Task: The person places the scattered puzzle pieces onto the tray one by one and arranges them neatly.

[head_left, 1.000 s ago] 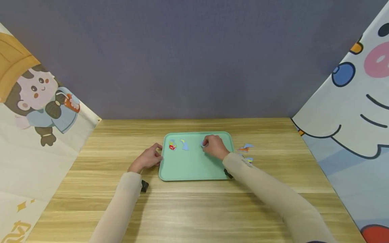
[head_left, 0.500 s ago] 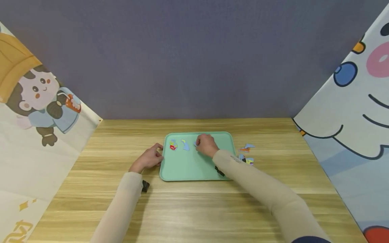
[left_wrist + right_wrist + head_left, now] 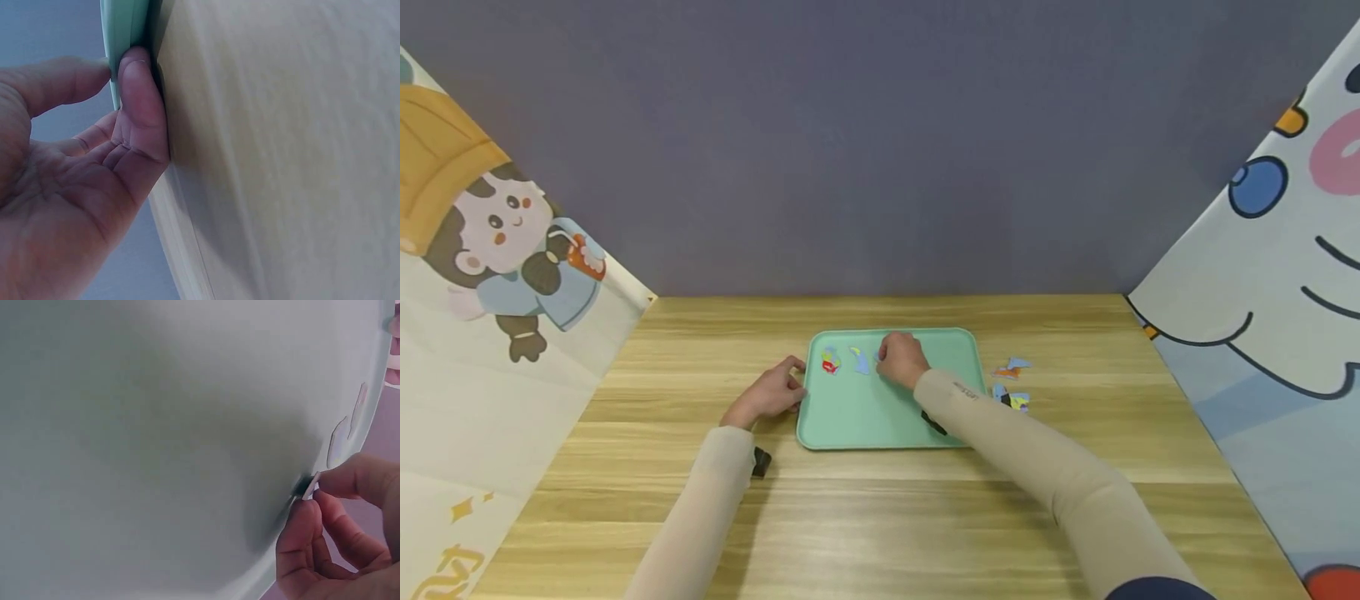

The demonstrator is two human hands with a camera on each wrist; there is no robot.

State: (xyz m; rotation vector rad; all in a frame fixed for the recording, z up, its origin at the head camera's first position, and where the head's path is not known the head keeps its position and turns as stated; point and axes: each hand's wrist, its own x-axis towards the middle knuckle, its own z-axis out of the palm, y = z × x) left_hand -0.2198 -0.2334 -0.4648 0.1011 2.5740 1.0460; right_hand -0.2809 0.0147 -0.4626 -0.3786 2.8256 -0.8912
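A wood-grained surface (image 3: 865, 517) runs back to a plain grey-purple partition (image 3: 880, 150). At the left of the head view, a white panel (image 3: 460, 392) bears a cartoon figure (image 3: 508, 287) in a puffy orange hat (image 3: 445, 167) with a red drink cup (image 3: 587, 257), above gold sparkles (image 3: 462, 509). Opposite, another printed panel (image 3: 1247, 275) shows a blue oval (image 3: 1258, 187), a pink ring-like patch (image 3: 1337, 154) and bold black curves.

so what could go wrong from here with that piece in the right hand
The held piece is close to the blue piece on the tray, so it could nudge that one. The right hand pinches only a little of it, it seems, so it might slip. The left hand pinches the tray's rim; a tug could shift the blue piece.
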